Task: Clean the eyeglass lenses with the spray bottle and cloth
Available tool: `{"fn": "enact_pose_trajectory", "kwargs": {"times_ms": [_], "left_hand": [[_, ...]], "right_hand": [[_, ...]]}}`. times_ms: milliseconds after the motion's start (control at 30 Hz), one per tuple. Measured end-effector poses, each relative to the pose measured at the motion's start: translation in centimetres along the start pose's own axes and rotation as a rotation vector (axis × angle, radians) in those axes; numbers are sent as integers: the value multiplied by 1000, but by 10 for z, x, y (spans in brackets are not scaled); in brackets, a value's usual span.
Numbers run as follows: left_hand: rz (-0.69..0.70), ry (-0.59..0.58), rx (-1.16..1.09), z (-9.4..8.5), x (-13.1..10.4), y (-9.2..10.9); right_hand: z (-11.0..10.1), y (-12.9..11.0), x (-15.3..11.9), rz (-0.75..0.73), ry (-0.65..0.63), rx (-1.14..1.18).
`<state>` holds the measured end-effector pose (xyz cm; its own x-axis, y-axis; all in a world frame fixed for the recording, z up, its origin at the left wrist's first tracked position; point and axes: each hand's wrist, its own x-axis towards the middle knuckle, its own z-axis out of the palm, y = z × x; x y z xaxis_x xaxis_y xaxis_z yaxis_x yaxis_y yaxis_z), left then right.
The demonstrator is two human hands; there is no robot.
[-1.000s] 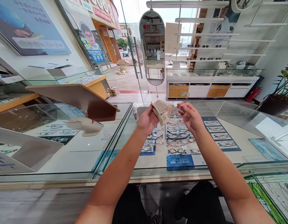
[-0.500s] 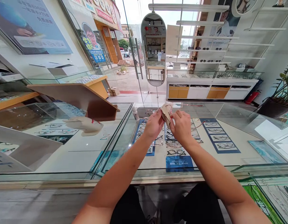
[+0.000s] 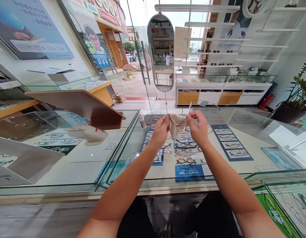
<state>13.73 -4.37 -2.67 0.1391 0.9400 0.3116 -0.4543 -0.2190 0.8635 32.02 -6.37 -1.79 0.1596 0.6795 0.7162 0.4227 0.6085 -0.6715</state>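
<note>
Above the glass display case (image 3: 232,175), a beige cloth (image 3: 177,126) with reddish print hangs between my two hands. My left hand (image 3: 161,129) is closed on the cloth's left side. My right hand (image 3: 197,126) pinches a pair of glasses (image 3: 190,107) at the cloth's right edge; a greenish lens and a thin temple stick out above and to the right of it. The cloth touches my right fingertips, and part of the frame is hidden behind my fingers. Under the glass lie rows of glasses (image 3: 186,161) on blue trays.
A small white bottle (image 3: 142,121) stands left of my hands. Further left are a brown wooden stand (image 3: 76,99) and a beige cloth bundle (image 3: 89,134) on the glass. An oval mirror (image 3: 160,53) stands beyond the counter. A potted plant (image 3: 296,96) is at the right.
My hands have moved apart, and the cloth is now spread between them. More of the glasses shows above my right hand. The view has shifted slightly.
</note>
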Motion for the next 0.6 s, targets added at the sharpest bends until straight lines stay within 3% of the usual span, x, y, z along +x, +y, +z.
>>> {"fn": "enact_pose_trajectory", "kwargs": {"times_ms": [133, 300, 433, 533, 600], "left_hand": [[14, -3, 159, -3, -2, 14], [376, -57, 647, -1, -13, 35], [641, -3, 723, 16, -11, 66], [649, 5, 597, 34, -1, 95], [619, -22, 543, 44, 6, 112]], "right_hand": [[-13, 2, 14, 213, -25, 411], [-25, -8, 25, 351, -199, 665], [-42, -39, 40, 286, -388, 618], [-58, -70, 57, 172, -541, 522], [-66, -89, 68, 120, -578, 479]]}}
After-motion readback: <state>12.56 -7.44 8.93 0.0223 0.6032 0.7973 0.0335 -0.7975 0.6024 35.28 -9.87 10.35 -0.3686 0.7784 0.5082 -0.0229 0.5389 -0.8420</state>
